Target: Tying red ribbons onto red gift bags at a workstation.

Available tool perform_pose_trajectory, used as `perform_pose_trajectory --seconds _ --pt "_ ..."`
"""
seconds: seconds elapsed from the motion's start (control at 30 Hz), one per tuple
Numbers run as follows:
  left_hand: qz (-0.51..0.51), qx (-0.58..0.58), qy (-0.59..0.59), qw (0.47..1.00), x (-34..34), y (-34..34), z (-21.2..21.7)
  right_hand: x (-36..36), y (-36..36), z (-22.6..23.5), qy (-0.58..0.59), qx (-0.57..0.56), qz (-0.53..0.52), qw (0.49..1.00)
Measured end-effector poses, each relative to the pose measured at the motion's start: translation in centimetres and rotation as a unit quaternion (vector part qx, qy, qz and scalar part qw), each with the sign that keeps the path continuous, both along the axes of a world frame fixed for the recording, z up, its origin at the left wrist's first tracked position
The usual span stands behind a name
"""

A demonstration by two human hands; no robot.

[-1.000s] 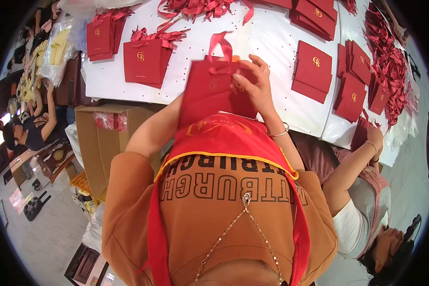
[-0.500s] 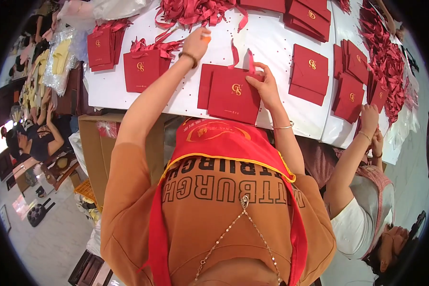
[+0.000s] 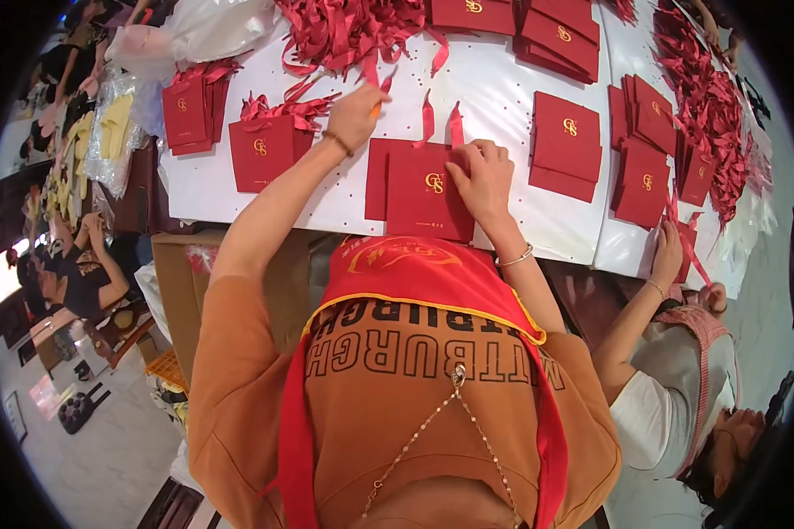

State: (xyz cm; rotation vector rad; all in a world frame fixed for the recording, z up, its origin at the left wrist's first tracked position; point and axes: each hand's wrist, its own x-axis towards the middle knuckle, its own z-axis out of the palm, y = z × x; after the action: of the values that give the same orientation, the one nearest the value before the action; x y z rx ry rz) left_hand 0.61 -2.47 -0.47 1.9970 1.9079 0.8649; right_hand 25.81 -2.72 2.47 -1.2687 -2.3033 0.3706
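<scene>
In front of me on the white table lies a flat red paper gift bag (image 3: pixel 428 196) with gold print, overlapping another red bag (image 3: pixel 377 181). Two red ribbon handles (image 3: pixel 428 119) stick up from its top edge. My right hand (image 3: pixel 487 181) is closed at the bag's upper right corner, fingers bent and thumb on its front. My left hand (image 3: pixel 357 116) is closed on a red ribbon (image 3: pixel 378 79) just below the ribbon pile. A small orange patch shows at its fingers; what it is I cannot make out.
A tangled pile of red ribbons (image 3: pixel 348 35) lies at the far side. Stacks of red bags stand left (image 3: pixel 262 152) and right (image 3: pixel 566 145). On the right, a co-worker's hand (image 3: pixel 668 254) handles a ribboned bag. An open cardboard box (image 3: pixel 190 286) sits below the table edge.
My left hand has drawn back from the pile toward me with a ribbon. My right hand has come off the ribbon handle and lowered onto the bag's corner. The co-worker's hands have moved apart.
</scene>
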Motion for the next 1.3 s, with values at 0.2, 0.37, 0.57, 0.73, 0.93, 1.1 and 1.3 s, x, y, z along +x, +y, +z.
perform_pose_trajectory --seconds 0.2,0.37,0.57,0.73,0.93,1.1,1.3 --pt "-0.017 -0.163 -0.090 0.982 -0.3 -8.8 2.0 -2.4 0.3 -0.7 0.085 -0.089 0.225 0.967" --pt "0.010 -0.157 -0.100 0.982 0.2 -10.8 1.2 -3.7 0.1 -1.0 0.036 -0.017 0.226 0.973" --pt "0.200 -0.220 -0.051 0.953 0.9 -9.6 -0.1 -3.5 0.4 -1.8 0.005 -0.019 0.182 0.983" --pt "0.202 -0.181 -0.062 0.960 0.9 -9.4 -0.9 -3.3 0.5 -1.9 -0.024 -0.015 0.160 0.987" --pt "0.157 -0.043 -0.142 0.976 1.3 -9.0 2.2 -3.1 1.1 -0.6 -0.043 -0.143 0.163 0.975" --pt "0.066 -0.138 -0.336 0.929 5.1 -8.5 4.6 -3.3 2.2 0.7 -0.014 -0.314 0.157 0.936" --pt "0.106 -0.163 -0.272 0.942 6.8 -7.7 3.0 -3.3 2.6 1.1 -0.037 -0.364 0.161 0.917"
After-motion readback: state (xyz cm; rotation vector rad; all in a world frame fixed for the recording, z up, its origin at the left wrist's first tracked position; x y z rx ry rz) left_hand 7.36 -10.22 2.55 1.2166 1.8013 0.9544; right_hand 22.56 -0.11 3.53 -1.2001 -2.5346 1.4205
